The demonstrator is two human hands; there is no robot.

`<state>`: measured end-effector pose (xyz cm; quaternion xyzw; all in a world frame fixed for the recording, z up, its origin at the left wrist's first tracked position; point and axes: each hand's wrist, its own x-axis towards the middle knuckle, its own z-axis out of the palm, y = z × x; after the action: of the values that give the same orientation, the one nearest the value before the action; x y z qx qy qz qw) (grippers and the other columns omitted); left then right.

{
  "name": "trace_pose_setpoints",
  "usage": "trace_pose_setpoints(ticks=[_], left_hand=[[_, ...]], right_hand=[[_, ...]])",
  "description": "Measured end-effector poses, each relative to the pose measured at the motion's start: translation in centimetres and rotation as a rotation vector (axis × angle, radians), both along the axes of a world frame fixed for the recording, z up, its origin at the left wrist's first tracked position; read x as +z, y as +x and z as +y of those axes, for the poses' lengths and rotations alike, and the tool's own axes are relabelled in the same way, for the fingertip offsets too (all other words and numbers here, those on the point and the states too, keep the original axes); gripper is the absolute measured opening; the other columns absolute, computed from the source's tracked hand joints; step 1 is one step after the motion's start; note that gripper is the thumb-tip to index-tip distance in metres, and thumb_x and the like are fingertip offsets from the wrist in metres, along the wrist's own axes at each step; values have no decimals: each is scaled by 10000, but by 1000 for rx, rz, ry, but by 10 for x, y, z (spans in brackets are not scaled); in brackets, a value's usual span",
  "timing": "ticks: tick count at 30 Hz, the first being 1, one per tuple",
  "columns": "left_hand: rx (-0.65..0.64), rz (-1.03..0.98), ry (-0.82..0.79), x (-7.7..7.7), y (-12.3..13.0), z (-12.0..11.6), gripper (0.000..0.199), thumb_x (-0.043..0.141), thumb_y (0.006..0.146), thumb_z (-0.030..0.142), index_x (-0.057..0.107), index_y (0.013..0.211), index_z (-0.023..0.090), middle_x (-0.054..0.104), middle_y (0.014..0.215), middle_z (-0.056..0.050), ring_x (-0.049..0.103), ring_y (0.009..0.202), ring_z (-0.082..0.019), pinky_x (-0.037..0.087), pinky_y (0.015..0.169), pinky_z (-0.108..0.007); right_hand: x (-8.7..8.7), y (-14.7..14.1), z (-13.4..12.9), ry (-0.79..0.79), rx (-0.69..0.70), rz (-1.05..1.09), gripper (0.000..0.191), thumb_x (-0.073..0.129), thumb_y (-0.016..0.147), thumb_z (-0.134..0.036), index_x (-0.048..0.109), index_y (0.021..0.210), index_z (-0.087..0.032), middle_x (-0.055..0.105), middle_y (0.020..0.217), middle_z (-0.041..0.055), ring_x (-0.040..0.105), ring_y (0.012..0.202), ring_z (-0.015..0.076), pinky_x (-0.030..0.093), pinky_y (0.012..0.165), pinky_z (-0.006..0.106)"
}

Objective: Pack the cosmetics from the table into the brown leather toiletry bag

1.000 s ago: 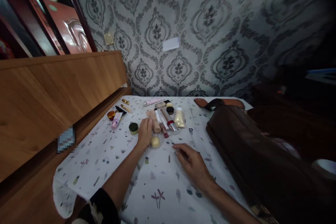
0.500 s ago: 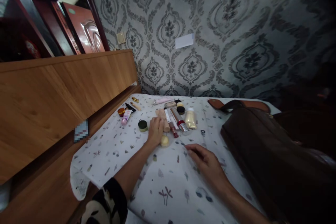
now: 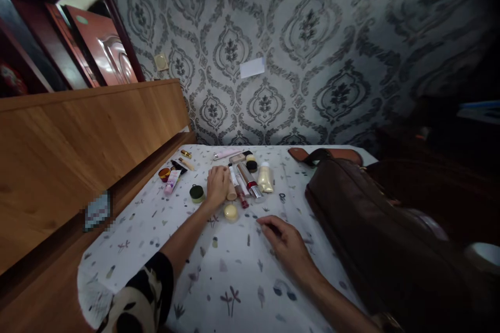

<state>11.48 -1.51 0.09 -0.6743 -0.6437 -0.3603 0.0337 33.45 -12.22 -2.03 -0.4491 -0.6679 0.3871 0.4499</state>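
Observation:
My left hand [image 3: 217, 186] reaches into the cosmetics, its fingers bent down over a beige tube [image 3: 232, 193]; the fingertips are partly hidden. Close by its wrist sits a round pale-yellow jar [image 3: 230, 212]. On its left is a dark green-lidded jar [image 3: 197, 193]. Just right of the hand lie a lip gloss with a red end [image 3: 242, 201] and a silver tube with a red band [image 3: 251, 183]. My right hand [image 3: 287, 242] rests near the cloth, loosely curled, thumb and forefinger a little apart, nothing visible in it.
A gold tube with a white cap [image 3: 265, 179] stands at the group's right. A pink-purple tube [image 3: 172, 182] and an amber jar [image 3: 164, 174] lie at the left. A large brown leather bag [image 3: 363, 218] takes up the right side. A wooden panel [image 3: 97, 151] borders the left.
The view has shifted, so everything sits further left. My left hand has moved slightly away from the pale-yellow jar, toward the back, over the beige tube. My right hand keeps its curled pose.

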Motion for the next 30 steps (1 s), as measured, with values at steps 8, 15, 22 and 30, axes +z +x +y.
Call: trace_pose_setpoints(ticks=[8,15,22,30], left_hand=[[50,172,-234,24,9,100,349,612,963,358,596,1250,161,601,1296,-105,588,1183,-264,490,1011,-507],[19,311,-417,22,16,136,371,619,963,378,593,1266,165,619,1274,-104,638,1096,-238,560,926,-459],[-12,391,-498,31,-22,142,361,617,965,372,595,1264,170,617,1278,-103,637,1095,-235,561,925,-455],[-55,398,-488,26,-75,112,356,618,964,370,599,1257,169,620,1272,-102,639,1091,-234,562,923,-453]], right_hand=[[6,1,-5,13,6,-49,331,478,844,-409,721,902,-191,748,863,68,680,788,233,510,687,330],[3,2,-3,2,6,-57,320,488,850,-418,721,878,-199,752,903,85,700,854,255,537,738,360],[0,3,-1,22,23,-61,319,512,842,-439,728,887,-210,760,911,81,709,857,261,550,689,350],[-5,2,2,-19,14,-103,384,491,799,-505,734,892,-222,760,967,91,707,926,285,556,801,399]])
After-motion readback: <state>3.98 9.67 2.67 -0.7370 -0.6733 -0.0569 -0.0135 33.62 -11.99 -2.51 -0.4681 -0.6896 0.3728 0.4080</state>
